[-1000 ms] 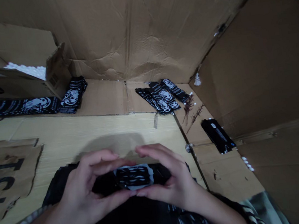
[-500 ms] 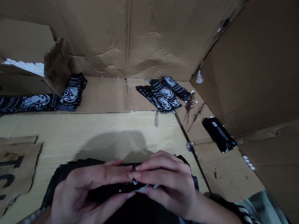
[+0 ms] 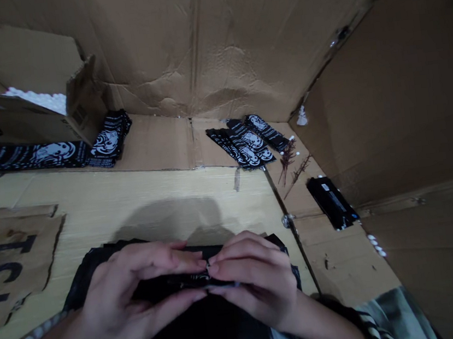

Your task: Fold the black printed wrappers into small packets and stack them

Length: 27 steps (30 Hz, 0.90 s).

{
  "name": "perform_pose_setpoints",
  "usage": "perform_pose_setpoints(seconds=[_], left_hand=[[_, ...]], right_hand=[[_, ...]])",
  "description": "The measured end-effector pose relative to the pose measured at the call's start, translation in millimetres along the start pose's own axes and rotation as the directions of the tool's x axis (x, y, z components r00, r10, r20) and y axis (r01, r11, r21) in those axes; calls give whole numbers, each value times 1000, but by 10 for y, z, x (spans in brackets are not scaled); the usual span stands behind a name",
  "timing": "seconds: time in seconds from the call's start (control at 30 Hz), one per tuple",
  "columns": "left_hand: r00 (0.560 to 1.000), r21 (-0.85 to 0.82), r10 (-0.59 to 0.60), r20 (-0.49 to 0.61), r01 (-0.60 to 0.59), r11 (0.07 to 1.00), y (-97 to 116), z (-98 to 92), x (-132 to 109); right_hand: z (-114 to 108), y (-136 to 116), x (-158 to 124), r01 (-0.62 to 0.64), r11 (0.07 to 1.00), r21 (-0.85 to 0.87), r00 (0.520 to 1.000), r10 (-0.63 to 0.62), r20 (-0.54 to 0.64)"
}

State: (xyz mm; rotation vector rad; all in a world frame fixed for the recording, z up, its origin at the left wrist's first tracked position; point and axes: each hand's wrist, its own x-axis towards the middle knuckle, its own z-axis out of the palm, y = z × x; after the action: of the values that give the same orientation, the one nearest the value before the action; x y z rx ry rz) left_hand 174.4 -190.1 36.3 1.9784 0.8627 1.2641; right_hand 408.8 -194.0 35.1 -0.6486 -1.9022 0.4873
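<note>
Between my fingertips is a small black packet [image 3: 190, 280] with white print, held low over a dark pile. My left hand [image 3: 136, 290] pinches its edge between thumb and fingers. From the other side my right hand [image 3: 253, 273] grips it the same way, and the fingertips of both hands nearly meet. Much of the packet is hidden behind the fingers. Beneath and behind both hands spreads a pile of black plastic pouches [image 3: 93, 263], its lower part lost in shadow.
An open carton [image 3: 30, 119] with white contents stands back left, black printed packets [image 3: 59, 152] before it. More printed packets [image 3: 248, 145] lie at the back, beside dark reddish twigs [image 3: 287, 164]. A black pouch [image 3: 332, 203] rests at right. Cardboard walls [image 3: 235, 42] enclose the table.
My fingertips have shifted slightly on the packet, and its opening looks narrower, with less of the white print showing. Everything around the hands stays where it was.
</note>
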Motion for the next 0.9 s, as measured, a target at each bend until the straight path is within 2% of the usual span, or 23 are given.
perform_pose_setpoints(seconds=[0.07,0.17,0.3,0.4,0.57,0.63,0.73,0.8,0.9], left_hand=[[999,-23,-25,29,26,999,6,-8,-7],[1000,-56,-30,1,30,998,-15,-1,-34],[999,24,-32,-35,33,999,-44,24,-61],[998,29,-48,-39,49,998,-52,23,-37],[990,80,111,87,-118,990,-39,14,37],[989,63,140,54,-143,988,-11,55,62],[996,-9,78,-54,-79,997,34,155,117],[999,-43,28,-32,-29,999,35,192,159],[994,-46,34,101,-30,998,-49,121,180]], right_hand=[[-19,3,4,-97,994,56,995,95,40],[-47,-6,4,-187,980,68,979,181,92],[-19,1,-24,-184,981,67,981,179,72],[26,20,-44,-138,988,73,990,136,28],[-7,7,-38,-72,996,58,997,74,-33],[-51,-19,-25,-102,992,80,995,103,-16],[-126,-67,-38,-217,972,86,976,216,23],[-214,-92,-97,-279,960,24,960,280,-25],[-492,-76,-279,-357,909,-215,923,308,-230]])
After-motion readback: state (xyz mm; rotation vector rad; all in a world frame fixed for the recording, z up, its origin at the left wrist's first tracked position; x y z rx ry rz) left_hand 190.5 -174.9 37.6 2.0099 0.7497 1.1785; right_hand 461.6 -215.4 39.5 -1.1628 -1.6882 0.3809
